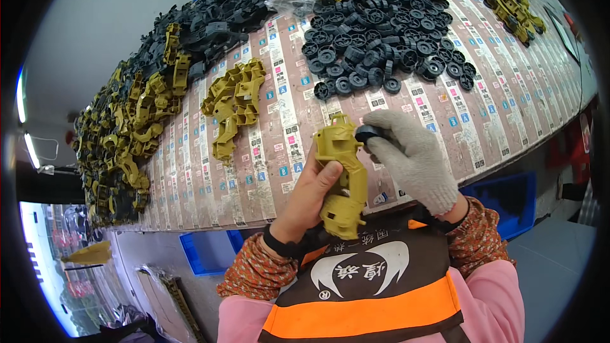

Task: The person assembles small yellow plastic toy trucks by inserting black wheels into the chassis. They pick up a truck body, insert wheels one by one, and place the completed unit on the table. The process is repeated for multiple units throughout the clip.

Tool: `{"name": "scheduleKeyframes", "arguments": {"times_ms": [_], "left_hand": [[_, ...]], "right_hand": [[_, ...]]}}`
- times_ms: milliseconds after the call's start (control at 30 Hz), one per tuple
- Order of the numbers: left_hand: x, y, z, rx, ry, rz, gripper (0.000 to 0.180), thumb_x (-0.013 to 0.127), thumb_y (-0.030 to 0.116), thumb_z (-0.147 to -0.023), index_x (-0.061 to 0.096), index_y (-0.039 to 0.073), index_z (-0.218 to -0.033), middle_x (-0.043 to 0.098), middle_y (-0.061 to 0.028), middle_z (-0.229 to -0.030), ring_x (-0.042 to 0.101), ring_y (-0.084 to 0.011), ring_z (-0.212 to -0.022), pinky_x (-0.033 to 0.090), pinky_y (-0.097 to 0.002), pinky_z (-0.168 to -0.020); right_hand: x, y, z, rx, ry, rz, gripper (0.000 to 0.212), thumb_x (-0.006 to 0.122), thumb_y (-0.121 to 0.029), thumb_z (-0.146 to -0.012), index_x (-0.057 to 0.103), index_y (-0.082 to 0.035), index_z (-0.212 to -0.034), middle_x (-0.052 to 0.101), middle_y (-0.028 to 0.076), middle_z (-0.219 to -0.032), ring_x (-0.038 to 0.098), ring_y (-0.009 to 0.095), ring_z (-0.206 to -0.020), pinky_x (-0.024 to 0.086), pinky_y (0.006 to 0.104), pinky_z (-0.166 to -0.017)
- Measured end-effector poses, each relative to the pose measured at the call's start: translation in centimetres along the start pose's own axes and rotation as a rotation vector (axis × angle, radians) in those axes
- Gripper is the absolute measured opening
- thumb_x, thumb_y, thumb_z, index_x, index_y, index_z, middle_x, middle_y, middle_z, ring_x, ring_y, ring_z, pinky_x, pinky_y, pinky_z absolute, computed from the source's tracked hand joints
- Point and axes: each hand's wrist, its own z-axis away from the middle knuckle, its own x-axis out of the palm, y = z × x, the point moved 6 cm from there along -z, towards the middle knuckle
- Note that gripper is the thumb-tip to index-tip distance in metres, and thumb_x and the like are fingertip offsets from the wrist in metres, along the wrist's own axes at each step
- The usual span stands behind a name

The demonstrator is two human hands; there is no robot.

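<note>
Bare-skinned, my left hand (309, 194) is closed around a yellow-olive plastic toy car body (346, 206), held lengthwise above the table's near edge. My right hand (412, 155), in a pale knitted glove, pinches a small black toy wheel (368, 132). That wheel sits at the upper right side of the car body, by a short peg; whether it is on the peg I cannot tell. A lower peg sticks out at the body's bottom right with no wheel on it. Some right-hand fingertips are hidden behind the wheel and glove.
Beyond my hands lies a pile of black wheels (381, 35). Several loose yellow bodies (238, 98) lie left of it. Yellow and black parts (136, 121) heap along the table's left side. More yellow bodies (508, 3) lie far right. Blue bins (203, 254) stand below the table (279, 146).
</note>
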Motion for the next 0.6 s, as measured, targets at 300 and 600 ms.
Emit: {"name": "scheduleKeyframes", "arguments": {"times_ms": [300,600], "left_hand": [[0.7,-2.5,0.5,0.101,0.099,-0.088,0.057,0.066,0.022,-0.109,0.033,0.011,-0.153,0.059,-0.0084,-0.135,0.062,-0.0177,-0.121,0.055,-0.0366,-0.103],[1.1,-3.2,0.5,0.187,0.125,-0.372,0.058,0.064,0.017,-0.109,0.027,0.009,-0.153,0.055,-0.0092,-0.135,0.057,-0.0187,-0.125,0.048,-0.0358,-0.109]], "right_hand": [[0.7,1.2,2.1,-0.004,0.057,0.059,0.031,0.067,-0.003,-0.098,0.066,0.0,-0.129,0.074,0.015,-0.107,0.074,0.02,-0.093,0.058,0.0333,-0.083],[0.7,0.1,3.5,-0.115,0.007,0.331,0.038,0.065,-0.004,-0.095,0.064,-0.002,-0.133,0.075,0.022,-0.105,0.077,0.037,-0.092,0.059,0.0414,-0.08]]}}
